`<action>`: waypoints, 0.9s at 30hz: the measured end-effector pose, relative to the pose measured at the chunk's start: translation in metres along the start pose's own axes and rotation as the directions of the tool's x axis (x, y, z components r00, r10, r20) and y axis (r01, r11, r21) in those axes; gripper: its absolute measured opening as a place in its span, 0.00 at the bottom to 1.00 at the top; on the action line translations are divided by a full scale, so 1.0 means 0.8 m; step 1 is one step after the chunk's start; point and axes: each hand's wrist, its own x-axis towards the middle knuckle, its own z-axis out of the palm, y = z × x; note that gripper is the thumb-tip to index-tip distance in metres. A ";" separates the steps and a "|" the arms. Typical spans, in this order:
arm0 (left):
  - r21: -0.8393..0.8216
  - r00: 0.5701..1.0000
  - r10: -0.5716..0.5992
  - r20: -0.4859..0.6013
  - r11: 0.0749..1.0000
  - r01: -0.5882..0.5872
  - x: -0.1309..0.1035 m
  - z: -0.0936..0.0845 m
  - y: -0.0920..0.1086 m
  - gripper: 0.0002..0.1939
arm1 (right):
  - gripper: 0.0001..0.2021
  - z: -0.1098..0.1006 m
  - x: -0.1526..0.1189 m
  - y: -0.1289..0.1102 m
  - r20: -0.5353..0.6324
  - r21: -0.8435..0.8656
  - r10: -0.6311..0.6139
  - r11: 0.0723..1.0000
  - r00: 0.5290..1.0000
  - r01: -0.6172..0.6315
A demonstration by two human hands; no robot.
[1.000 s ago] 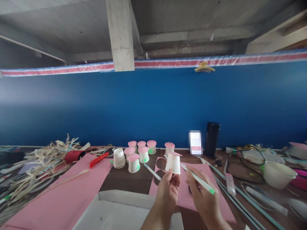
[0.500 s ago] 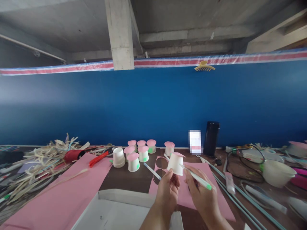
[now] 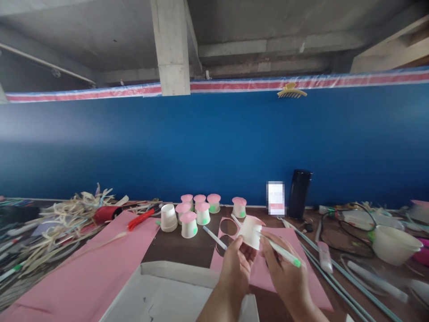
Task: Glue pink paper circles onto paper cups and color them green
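Up close at a cluttered worktop [image 3: 181, 250]: left hand [image 3: 238, 268] pinches a white paper cup [image 3: 250, 231], held upside down and tilted, pink disc on its base; fingers clamped on the cup's rim end. Right hand [image 3: 284, 275] grips a pen [image 3: 279, 251] w/ green end, its tip touching the cup's side. Cup sits just above and between both hands, over a pink sheet [image 3: 295, 250] w/ round holes cut out.

Behind the cup: a group of pink-topped cups [image 3: 197, 212], upside down, some w/ green dots, plus one apart [image 3: 239, 207] and a plain white cup stack [image 3: 168, 218] at their left. A second pen [image 3: 214, 238] lies between the group and the hands. Near edge, a white box [image 3: 174, 286] sits below the left wrist. Far left: a bigger pink sheet [image 3: 87, 273], red cutter [image 3: 140, 219], heap of pale strips [image 3: 56, 223]. Right side: black flask [image 3: 299, 193], a blurred label card [image 3: 276, 198] beside it, writing unreadable; black cable [image 3: 338, 241], white bowl [image 3: 393, 243], thin rods [image 3: 331, 279] running diag. past the right hand. Blue wall [image 3: 214, 143] closes the back, a yellow hair clip [image 3: 291, 91] on its top edge. Nothing blocks the hands; no legible text or brands.
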 end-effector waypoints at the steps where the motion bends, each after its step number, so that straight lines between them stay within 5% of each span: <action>1: 0.001 1.000 -0.003 -0.004 1.000 0.003 0.000 0.000 0.000 0.09 | 0.11 0.000 0.000 0.000 0.003 -0.006 0.001 1.000 1.000 -0.001; 27: 0.063 0.998 -0.018 0.068 0.998 0.014 -0.007 0.002 0.000 0.13 | 0.12 0.002 0.001 -0.001 0.061 -0.047 0.028 0.999 0.998 -0.025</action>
